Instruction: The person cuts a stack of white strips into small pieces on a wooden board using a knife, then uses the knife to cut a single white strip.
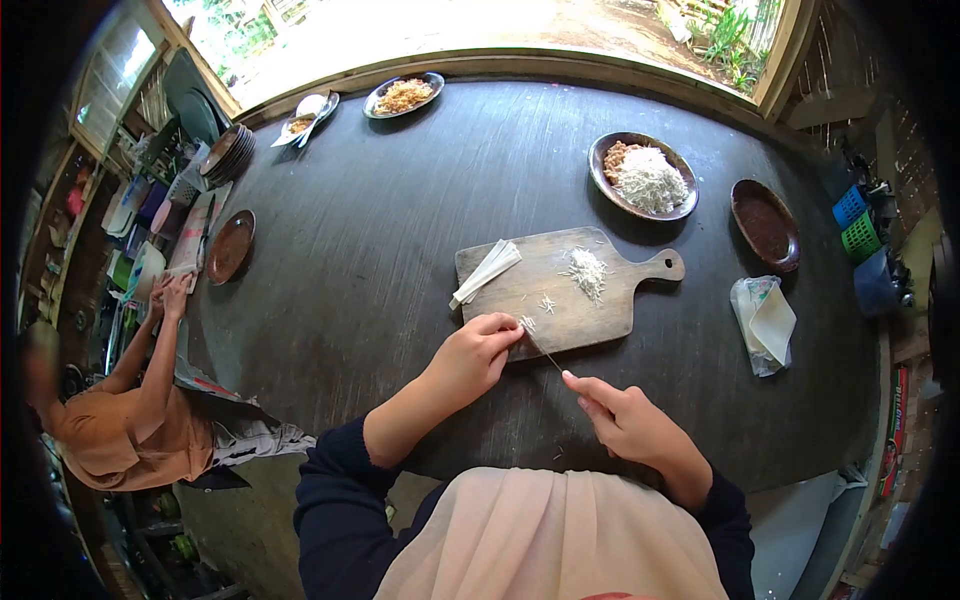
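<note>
A wooden cutting board (560, 290) with a round-holed handle lies on the dark table in front of me. On its left part rests a bundle of long white strips (487, 272); on its right is a small heap of white shreds (587, 272), with a few more between. My left hand (476, 350) is closed in a pinch at the board's near edge, by some white bits and the knife tip; what its fingers hold is mostly hidden. My right hand (630, 420) grips a knife (543, 350), its thin blade slanting up-left to the left fingertips.
Beyond the board stands a plate (597, 180) heaped with white shreds and reddish-brown pieces. Brown oval dishes (766, 226) (231, 246) sit right and left. A plastic packet (763, 325) lies at right, a food plate (404, 95) at back. Another person (140, 420) works at left.
</note>
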Demonstrator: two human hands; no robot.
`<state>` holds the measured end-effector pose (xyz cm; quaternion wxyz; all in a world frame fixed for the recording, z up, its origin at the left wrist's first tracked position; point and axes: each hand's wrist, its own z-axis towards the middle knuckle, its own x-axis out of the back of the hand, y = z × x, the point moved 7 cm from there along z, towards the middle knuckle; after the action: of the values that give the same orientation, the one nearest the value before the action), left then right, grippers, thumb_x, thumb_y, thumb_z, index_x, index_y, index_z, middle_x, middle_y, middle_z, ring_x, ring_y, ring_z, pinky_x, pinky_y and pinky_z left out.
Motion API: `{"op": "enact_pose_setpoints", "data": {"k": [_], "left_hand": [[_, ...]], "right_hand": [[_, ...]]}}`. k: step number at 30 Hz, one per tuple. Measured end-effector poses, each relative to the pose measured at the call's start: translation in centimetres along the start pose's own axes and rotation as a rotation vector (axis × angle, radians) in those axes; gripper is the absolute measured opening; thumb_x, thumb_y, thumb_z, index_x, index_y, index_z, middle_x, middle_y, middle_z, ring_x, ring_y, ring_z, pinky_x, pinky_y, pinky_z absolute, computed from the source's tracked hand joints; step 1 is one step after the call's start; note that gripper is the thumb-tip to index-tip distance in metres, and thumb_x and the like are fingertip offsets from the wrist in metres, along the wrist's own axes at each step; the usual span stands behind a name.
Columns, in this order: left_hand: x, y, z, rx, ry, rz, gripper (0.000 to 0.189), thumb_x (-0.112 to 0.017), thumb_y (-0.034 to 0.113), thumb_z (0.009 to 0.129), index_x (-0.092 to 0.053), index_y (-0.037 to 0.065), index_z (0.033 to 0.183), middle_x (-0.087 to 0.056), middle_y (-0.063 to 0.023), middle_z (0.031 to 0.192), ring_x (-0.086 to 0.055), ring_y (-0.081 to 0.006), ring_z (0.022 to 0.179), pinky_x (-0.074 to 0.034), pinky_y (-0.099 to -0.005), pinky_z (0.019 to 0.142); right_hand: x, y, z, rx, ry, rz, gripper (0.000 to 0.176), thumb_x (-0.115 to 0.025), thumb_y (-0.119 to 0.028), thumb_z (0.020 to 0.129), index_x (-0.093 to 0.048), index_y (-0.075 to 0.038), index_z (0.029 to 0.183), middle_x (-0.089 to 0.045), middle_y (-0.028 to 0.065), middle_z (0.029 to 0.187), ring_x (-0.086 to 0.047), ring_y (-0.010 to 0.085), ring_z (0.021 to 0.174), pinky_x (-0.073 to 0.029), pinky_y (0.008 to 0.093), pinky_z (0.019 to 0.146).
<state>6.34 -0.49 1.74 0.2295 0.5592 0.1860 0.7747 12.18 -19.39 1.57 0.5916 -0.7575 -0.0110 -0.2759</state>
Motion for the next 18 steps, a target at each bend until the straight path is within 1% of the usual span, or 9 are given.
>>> {"op": "enact_pose_setpoints", "data": {"k": [1, 3, 5, 6, 10, 13, 15, 16, 18], "left_hand": [[0.0, 0.1, 0.1, -0.002, -0.002, -0.006, 0.028, -0.063, -0.005, 0.081, -0.068, -0.002, 0.108, -0.064, -0.0121, 0.112, -0.064, -0.0288, 0.100, -0.053, -0.0348, 0.088], [0.1, 0.0, -0.1, 0.017, -0.003, -0.013, 0.028, -0.063, -0.005, 0.081, -0.068, -0.002, 0.108, -0.064, -0.0119, 0.112, -0.064, -0.0287, 0.100, -0.053, -0.0349, 0.088], [0.1, 0.1, 0.0, 0.009, -0.003, -0.012, 0.022, -0.062, -0.002, 0.083, -0.067, -0.002, 0.104, -0.063, -0.0101, 0.111, -0.062, -0.0292, 0.103, -0.051, -0.0367, 0.091], [0.1, 0.0, -0.1, 0.015, -0.005, -0.018, 0.022, -0.062, -0.002, 0.083, -0.067, -0.002, 0.104, -0.063, -0.0101, 0.111, -0.062, -0.0292, 0.103, -0.051, -0.0367, 0.091], [0.0, 0.0, -0.1, 0.008, 0.003, -0.001, 0.023, -0.062, -0.002, 0.082, -0.067, -0.002, 0.105, -0.063, -0.0098, 0.111, -0.062, -0.0289, 0.104, -0.051, -0.0367, 0.090], [0.0, 0.0, 0.0, 0.010, -0.001, -0.002, 0.026, -0.062, -0.004, 0.081, -0.068, -0.001, 0.106, -0.064, -0.0103, 0.112, -0.063, -0.0288, 0.103, -0.052, -0.0360, 0.090], [0.1, 0.1, 0.0, 0.011, 0.005, -0.002, 0.029, -0.062, -0.005, 0.080, -0.068, -0.001, 0.108, -0.064, -0.0108, 0.113, -0.064, -0.0288, 0.101, -0.053, -0.0354, 0.089], [0.1, 0.1, 0.0, 0.014, 0.001, -0.002, 0.029, -0.062, -0.005, 0.080, -0.068, -0.001, 0.108, -0.065, -0.0109, 0.113, -0.064, -0.0288, 0.101, -0.053, -0.0352, 0.089], [0.2, 0.1, 0.0, 0.010, -0.010, 0.001, 0.029, -0.062, -0.005, 0.081, -0.068, -0.001, 0.108, -0.065, -0.0110, 0.113, -0.064, -0.0288, 0.102, -0.053, -0.0351, 0.089]], "right_hand": [[0.0, -0.2, 0.1, 0.002, -0.005, 0.004, 0.037, -0.048, -0.007, 0.102, -0.052, -0.009, 0.138, -0.055, 0.0059, 0.058, -0.054, 0.0110, 0.044, -0.046, 0.0265, 0.049], [0.1, -0.1, 0.3, -0.080, 0.021, 0.046, 0.034, -0.052, -0.007, 0.099, -0.055, -0.009, 0.133, -0.060, 0.0215, 0.071, -0.060, 0.0295, 0.055, -0.048, 0.0333, 0.060], [-0.3, -0.3, 0.6, -0.082, 0.032, 0.074, 0.034, -0.053, -0.007, 0.099, -0.055, -0.009, 0.133, -0.061, 0.0213, 0.072, -0.061, 0.0284, 0.056, -0.048, 0.0328, 0.060], [-0.3, -0.4, 0.7, -0.082, 0.060, 0.094, 0.034, -0.053, -0.007, 0.099, -0.056, -0.009, 0.133, -0.061, 0.0210, 0.073, -0.062, 0.0273, 0.057, -0.049, 0.0322, 0.061], [-0.4, 0.0, 1.0, -0.098, 0.052, 0.077, 0.035, -0.053, -0.007, 0.099, -0.056, -0.009, 0.133, -0.062, 0.0209, 0.074, -0.063, 0.0263, 0.059, -0.049, 0.0313, 0.062], [0.4, -0.5, 0.5, -0.098, 0.016, 0.058, 0.036, -0.052, -0.008, 0.099, -0.054, -0.010, 0.135, -0.061, 0.0205, 0.072, -0.062, 0.0261, 0.057, -0.048, 0.0307, 0.061], [0.5, -0.2, -0.1, -0.283, -0.102, 0.076, 0.036, -0.052, -0.009, 0.100, -0.054, -0.010, 0.135, -0.059, 0.0199, 0.069, -0.059, 0.0258, 0.053, -0.047, 0.0311, 0.059], [0.4, 0.0, -0.1, -0.282, -0.102, 0.076, 0.036, -0.052, -0.009, 0.100, -0.054, -0.010, 0.135, -0.059, 0.0199, 0.069, -0.059, 0.0258, 0.053, -0.047, 0.0311, 0.059], [0.1, 0.1, 0.0, -0.168, -0.040, 0.061, 0.034, -0.052, -0.010, 0.100, -0.054, -0.010, 0.134, -0.058, 0.0190, 0.066, -0.056, 0.0251, 0.050, -0.046, 0.0317, 0.056]]}}
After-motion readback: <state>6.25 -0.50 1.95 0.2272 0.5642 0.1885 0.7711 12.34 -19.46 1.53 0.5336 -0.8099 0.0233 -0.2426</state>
